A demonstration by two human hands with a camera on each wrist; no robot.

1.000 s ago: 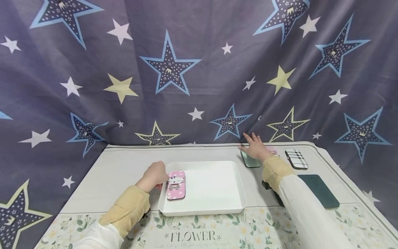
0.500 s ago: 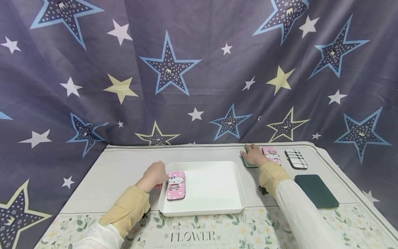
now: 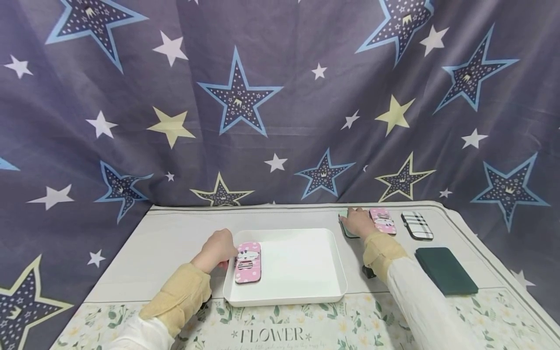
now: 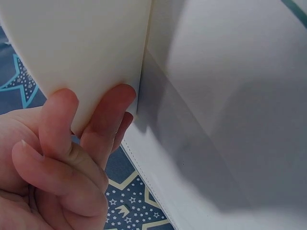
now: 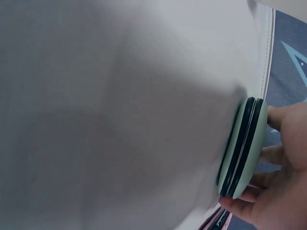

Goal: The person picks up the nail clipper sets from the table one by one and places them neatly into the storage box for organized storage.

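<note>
At the left side of a white tray point(image 3: 288, 297), my left hand point(image 3: 218, 250) grips the rim; in the left wrist view, its fingers point(image 4: 108, 112) press against the outside of the tray wall. Inside the tray lies a pink hinged case point(image 3: 248, 263) with a cartoon animal print. At the back right, my right hand point(image 3: 359, 222) is over a mint green hinged case point(image 3: 348, 230) lying on the table. In the right wrist view, fingers curl onto the closed green case point(image 5: 242, 148), one of them at its lower end.
Just right of the green case lies another pink printed case point(image 3: 382, 221). Farther right are a white plaid case point(image 3: 417, 225) and a dark green flat rectangular item point(image 3: 446, 271). A star-patterned curtain point(image 3: 280, 121) hangs behind the table's back edge.
My right hand has come down onto the green case and its fingers have drawn in around it. The left hand keeps holding the tray rim in the same spot.
</note>
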